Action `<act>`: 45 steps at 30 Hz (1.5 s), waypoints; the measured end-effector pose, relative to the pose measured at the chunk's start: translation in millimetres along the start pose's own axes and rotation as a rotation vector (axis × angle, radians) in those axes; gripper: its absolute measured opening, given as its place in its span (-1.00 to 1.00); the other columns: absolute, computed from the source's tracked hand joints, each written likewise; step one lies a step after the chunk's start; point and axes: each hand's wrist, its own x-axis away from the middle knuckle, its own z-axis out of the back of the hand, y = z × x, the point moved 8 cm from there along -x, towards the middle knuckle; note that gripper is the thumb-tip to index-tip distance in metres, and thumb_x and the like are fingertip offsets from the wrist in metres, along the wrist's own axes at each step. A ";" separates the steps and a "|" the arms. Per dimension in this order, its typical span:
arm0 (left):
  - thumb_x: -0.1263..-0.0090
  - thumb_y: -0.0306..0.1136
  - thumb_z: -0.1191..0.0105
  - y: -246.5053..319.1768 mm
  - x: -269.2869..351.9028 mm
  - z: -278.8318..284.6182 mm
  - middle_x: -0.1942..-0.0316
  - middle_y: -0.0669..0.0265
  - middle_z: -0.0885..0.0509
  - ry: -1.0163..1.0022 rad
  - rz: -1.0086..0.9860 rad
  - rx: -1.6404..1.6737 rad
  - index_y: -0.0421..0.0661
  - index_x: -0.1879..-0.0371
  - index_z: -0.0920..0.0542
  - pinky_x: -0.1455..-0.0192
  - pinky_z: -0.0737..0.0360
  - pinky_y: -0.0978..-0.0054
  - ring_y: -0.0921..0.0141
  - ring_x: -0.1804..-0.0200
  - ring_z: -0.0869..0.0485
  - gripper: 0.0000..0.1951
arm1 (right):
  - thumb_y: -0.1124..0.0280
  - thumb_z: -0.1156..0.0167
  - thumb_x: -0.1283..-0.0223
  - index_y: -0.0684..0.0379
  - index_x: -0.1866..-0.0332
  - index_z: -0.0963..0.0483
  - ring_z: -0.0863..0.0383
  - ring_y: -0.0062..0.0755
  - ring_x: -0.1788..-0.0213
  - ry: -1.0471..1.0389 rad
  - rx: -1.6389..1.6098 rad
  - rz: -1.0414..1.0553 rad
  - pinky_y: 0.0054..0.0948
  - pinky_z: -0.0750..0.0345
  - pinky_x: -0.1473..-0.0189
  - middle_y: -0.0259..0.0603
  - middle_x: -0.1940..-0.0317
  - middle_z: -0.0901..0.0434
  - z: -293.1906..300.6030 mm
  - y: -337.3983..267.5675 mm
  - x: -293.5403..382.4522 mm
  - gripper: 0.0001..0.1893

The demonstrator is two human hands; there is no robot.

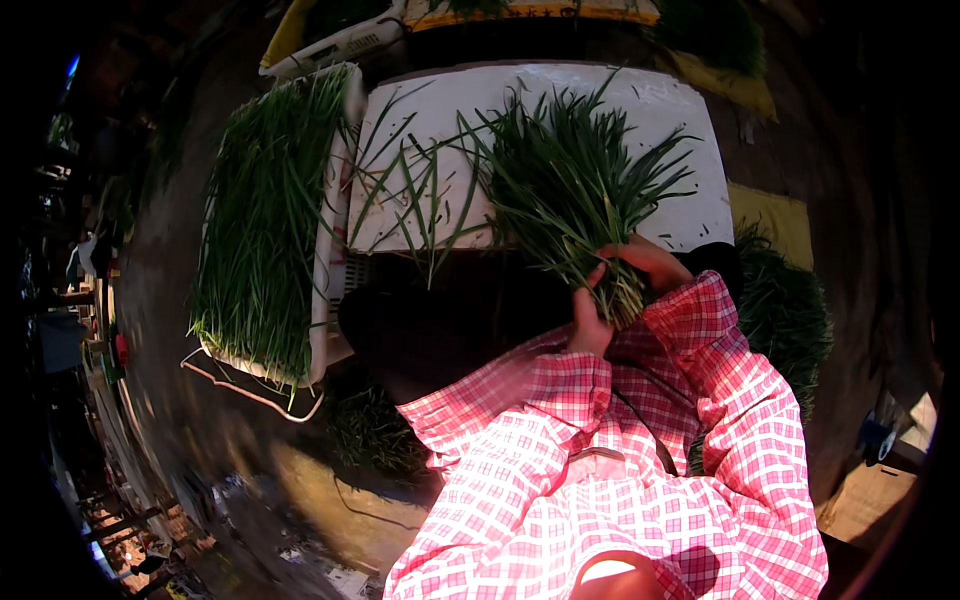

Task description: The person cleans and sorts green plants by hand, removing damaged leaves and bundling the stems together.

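A thick bunch of green chives [555, 165] fans out over a white tabletop [667, 105], its pale stem ends towards me. My left hand [592, 319] wraps the stems from the left side, close to their cut ends. Around the same stems from the right curls my right hand [649, 259], fingers across the top. Loose chive blades [427, 187] lie scattered on the left half of the board, some hanging over its near edge. Small green scraps dot the surface on the right.
Left of the board stands a white plastic crate [322, 300] heaped with chives [262, 225], a wire handle [255, 394] at its near end. More greens [784, 315] lie on the right by a yellow sheet [772, 221]. A cardboard box [866, 499] sits at the lower right.
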 end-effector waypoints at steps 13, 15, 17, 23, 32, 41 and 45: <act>-0.03 -0.58 -0.05 -36.6 -4.9 -82.9 0.22 0.31 -0.45 -0.153 -0.038 -0.424 -0.12 0.07 -0.28 0.18 -0.48 0.48 0.40 0.19 -0.49 -0.57 | 0.40 -0.07 -0.02 0.32 0.13 -0.33 -0.50 -0.55 0.37 0.329 -0.242 0.212 -0.58 -0.45 0.35 -0.23 0.32 -0.49 56.8 -24.4 83.9 -0.70; 0.00 -0.58 -0.08 -35.7 -19.6 -61.7 0.16 0.29 -0.42 -0.122 0.022 -0.458 -0.10 -0.02 -0.20 0.16 -0.46 0.47 0.39 0.17 -0.48 -0.45 | 0.40 -0.07 -0.03 0.31 0.13 -0.33 -0.51 -0.53 0.36 0.379 -0.310 0.133 -0.56 -0.46 0.33 -0.24 0.32 -0.49 76.1 3.9 65.2 -0.70; -0.03 -0.62 -0.03 -28.5 -24.0 -33.7 0.17 0.28 -0.42 -0.042 -0.001 -0.500 -0.12 -0.01 -0.20 0.19 -0.50 0.49 0.40 0.16 -0.48 -0.48 | 0.36 -0.08 -0.06 0.28 0.12 -0.33 -0.51 -0.47 0.30 0.371 -0.361 0.094 -0.50 -0.47 0.29 -0.21 0.27 -0.48 73.5 31.7 47.4 -0.70; -0.17 -0.58 0.13 -5.4 -16.3 -28.6 0.05 0.20 -0.36 -0.109 -0.117 -0.737 -0.10 -0.10 -0.07 0.06 -0.47 0.47 0.38 0.06 -0.45 -0.50 | 0.36 -0.16 -0.01 0.27 0.20 -0.39 -0.52 -0.48 0.38 0.311 -0.480 0.147 -0.51 -0.47 0.37 -0.24 0.42 -0.52 52.9 55.9 38.5 -0.73; -0.06 -0.60 -0.01 2.8 -38.0 -73.9 0.19 0.22 -0.46 -0.092 -0.088 -0.784 -0.17 0.01 -0.23 0.20 -0.52 0.48 0.37 0.20 -0.52 -0.53 | 0.37 -0.19 0.04 0.28 0.28 -0.43 -0.51 -0.52 0.49 0.327 -0.216 0.281 -0.54 -0.46 0.43 -0.25 0.46 -0.54 68.2 -13.2 37.3 -0.76; -0.09 -0.50 -0.08 -5.9 -78.3 -29.9 0.21 0.29 -0.51 -0.076 0.156 -0.669 -0.16 0.09 -0.36 0.18 -0.52 0.46 0.39 0.21 -0.53 -0.63 | 0.36 -0.19 0.03 0.29 0.09 -0.31 -0.46 -0.46 0.23 0.299 -0.124 0.125 -0.50 -0.42 0.23 -0.22 0.24 -0.46 103.9 9.1 1.6 -0.60; -0.08 -0.38 -0.14 10.0 -60.2 -43.1 0.08 0.26 -0.43 -0.009 0.031 -0.918 -0.15 -0.02 -0.25 0.13 -0.46 0.41 0.37 0.07 -0.45 -0.49 | 0.27 -0.25 0.09 0.31 -0.01 -0.21 -0.40 -0.37 0.11 0.468 0.072 0.159 -0.44 -0.35 0.09 -0.14 0.13 -0.40 120.8 -3.4 30.6 -0.43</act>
